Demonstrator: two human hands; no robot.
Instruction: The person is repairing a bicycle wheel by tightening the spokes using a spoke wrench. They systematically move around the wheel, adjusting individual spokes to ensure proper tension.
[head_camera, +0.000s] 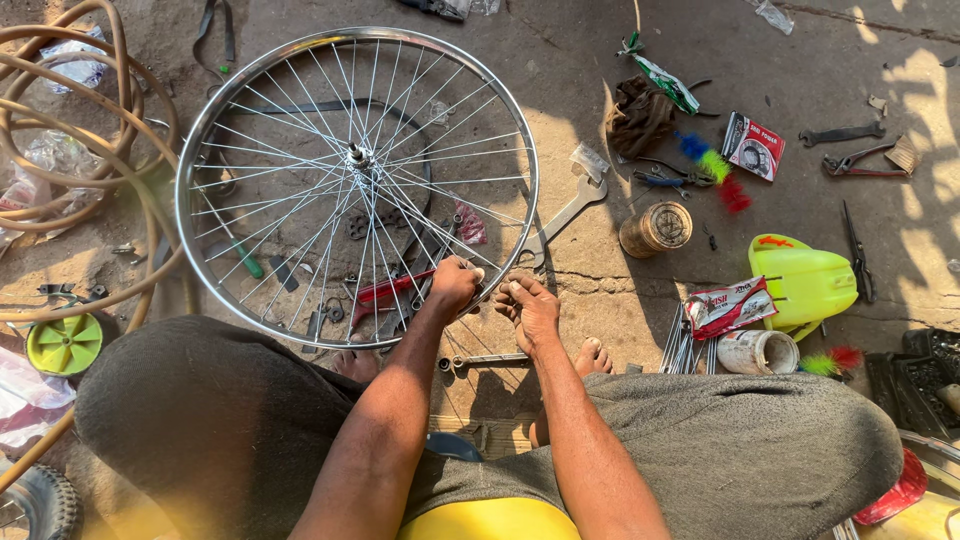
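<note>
From the head camera, a spoked bicycle wheel (357, 185) is seen lying flat on the ground. Its near rim is gripped by the left hand (455, 285), fingers clenched over the metal. The right hand (530, 308) is held just beside that grip, fingertips pinched together at the rim's edge; whether anything small is pinched there cannot be told. A large flat spanner (562, 222) is found just beyond the right hand, with a red-handled tool (390, 291) lying under the spokes beside the left. A tin can (656, 229) is set farther right.
</note>
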